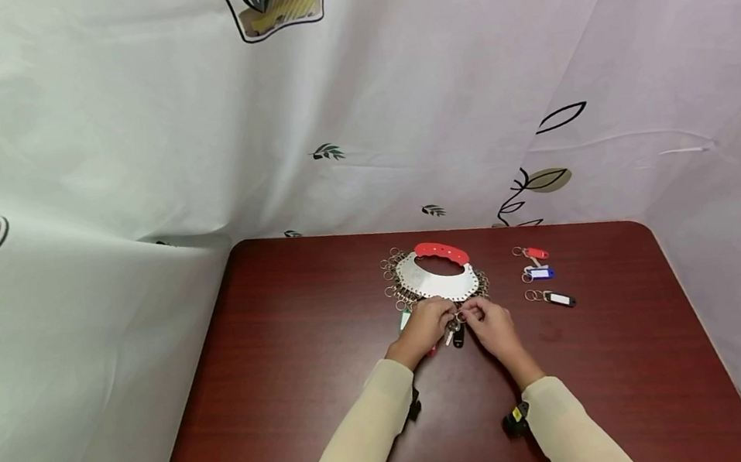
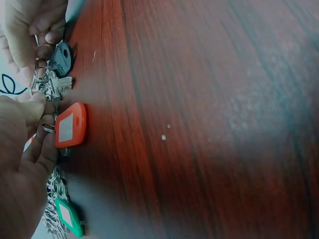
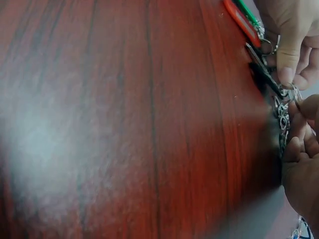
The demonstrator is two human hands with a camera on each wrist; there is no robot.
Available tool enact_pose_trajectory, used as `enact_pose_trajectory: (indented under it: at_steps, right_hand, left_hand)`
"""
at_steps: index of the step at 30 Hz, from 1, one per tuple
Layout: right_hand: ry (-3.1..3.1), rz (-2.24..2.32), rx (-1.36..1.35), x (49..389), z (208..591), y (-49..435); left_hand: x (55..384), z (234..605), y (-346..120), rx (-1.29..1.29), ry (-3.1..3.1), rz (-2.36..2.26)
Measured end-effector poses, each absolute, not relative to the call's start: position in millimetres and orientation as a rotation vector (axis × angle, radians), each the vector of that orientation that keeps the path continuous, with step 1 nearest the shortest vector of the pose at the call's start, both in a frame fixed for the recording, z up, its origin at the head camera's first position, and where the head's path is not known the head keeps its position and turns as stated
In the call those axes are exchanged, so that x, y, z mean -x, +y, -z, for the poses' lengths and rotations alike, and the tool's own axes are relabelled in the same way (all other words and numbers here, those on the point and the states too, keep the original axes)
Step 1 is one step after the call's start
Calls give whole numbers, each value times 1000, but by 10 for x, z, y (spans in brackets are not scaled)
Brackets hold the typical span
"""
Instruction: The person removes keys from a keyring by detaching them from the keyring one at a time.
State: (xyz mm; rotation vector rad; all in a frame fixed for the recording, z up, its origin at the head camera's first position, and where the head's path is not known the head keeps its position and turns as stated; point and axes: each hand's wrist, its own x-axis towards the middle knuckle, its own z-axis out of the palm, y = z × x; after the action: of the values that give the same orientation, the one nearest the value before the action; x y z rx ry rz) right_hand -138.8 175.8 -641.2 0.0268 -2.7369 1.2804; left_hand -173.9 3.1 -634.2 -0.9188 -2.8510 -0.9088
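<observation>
**Black-tagged key point(image 1: 458, 337) sitting between two hands at the near edge of the key holder point(image 1: 430, 286)**

Small metal rings point(image 1: 388, 275) are lining the left side of the key holder, a pale curved plate whose red handle point(image 1: 441, 253) is lying on its far side. At the holder's near-left edge, a green tag point(image 1: 405, 318) is showing beside the left-hand grip point(image 1: 425, 325). This grip is closing thumb and finger on a metal ring point(image 3: 295, 92) at the holder's near edge, while a red tag point(image 2: 71, 125) is showing just beside its fingers.

The black-tagged key is resting just in front of the holder's near edge, its blade and tag pointing toward the person. To its right, the right-hand grip point(image 1: 491, 324) is also pinching at the metal rings; which ring each grip is holding, one cannot tell.

Well to the right of the holder, three ringed tags are lying on the dark red surface point(image 1: 280, 399): a loose red tag point(image 1: 537, 253) farthest from the person, a loose blue tag point(image 1: 541, 272) in the middle, and a loose black tag point(image 1: 560, 300) nearest.
</observation>
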Motion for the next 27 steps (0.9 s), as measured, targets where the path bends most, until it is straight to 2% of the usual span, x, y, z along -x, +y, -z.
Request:
enact_pose_trajectory:
  at_steps: [7, 12, 20, 27]
  right_hand:
    - [-2725, -1126, -316, 1418, 6440, 1778]
    - [-2714, -1142, -309, 1444, 6398, 1763]
    - [-2693, -1120, -152, 1453, 6410, 1772]
    - [-2701, -1064, -323, 1445, 6404, 1783]
  left_hand:
    - [1748, 6364, 48, 894, -2854, 938]
    - [1760, 6357, 34, 893, -2841, 942]
    - [1746, 6337, 25, 886, -2852, 909]
    - [1727, 6325, 30, 887, -2843, 941]
